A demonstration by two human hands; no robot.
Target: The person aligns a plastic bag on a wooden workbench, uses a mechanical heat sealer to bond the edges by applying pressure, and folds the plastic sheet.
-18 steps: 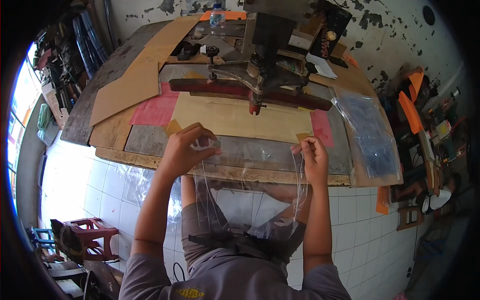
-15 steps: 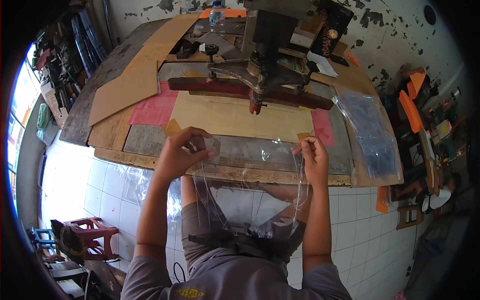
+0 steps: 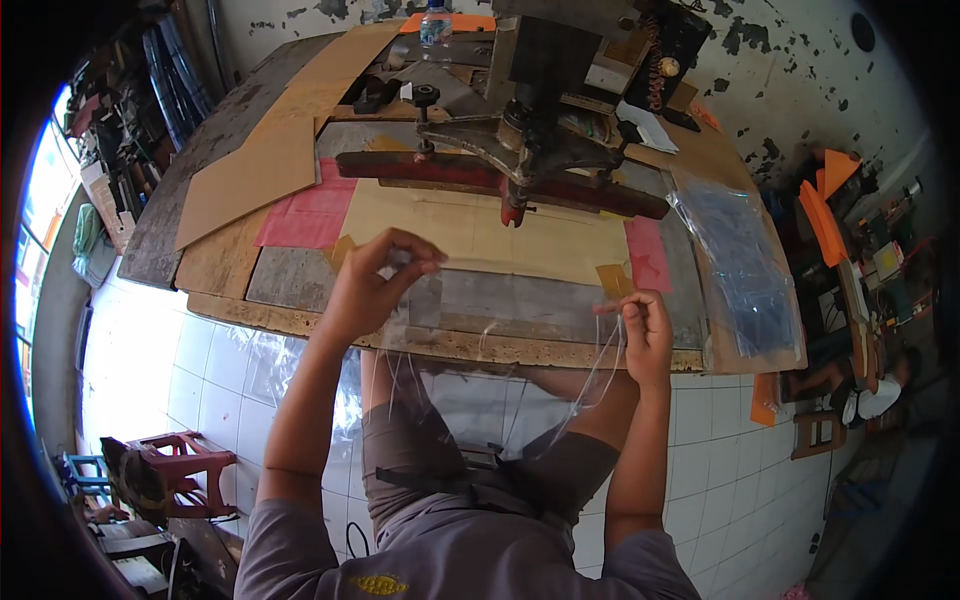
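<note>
A clear plastic sheet [image 3: 505,405] hangs in front of the table's near edge and over my lap, with my thighs showing through it. My left hand [image 3: 378,280] is raised above the table's front, thumb and fingertips pinched together at the sheet's upper left part; the exact grip is hard to see. My right hand [image 3: 645,325] is closed on the sheet's upper right edge, where its folded rim droops in thin lines. Beyond my hands lies a cream board [image 3: 480,240] with pink patches [image 3: 305,215] at its sides, under the red crossbar [image 3: 440,172] of a press.
A brown cardboard piece [image 3: 250,185] lies at the left of the table. Clear plastic sheets [image 3: 740,270] are stacked at the right. A water bottle [image 3: 436,32] stands at the back. Red stools [image 3: 185,465] are on the tiled floor at lower left.
My left hand has moved up and slightly right. My right hand has shifted slightly down and right, still gripping the plastic sheet. The press has not moved.
</note>
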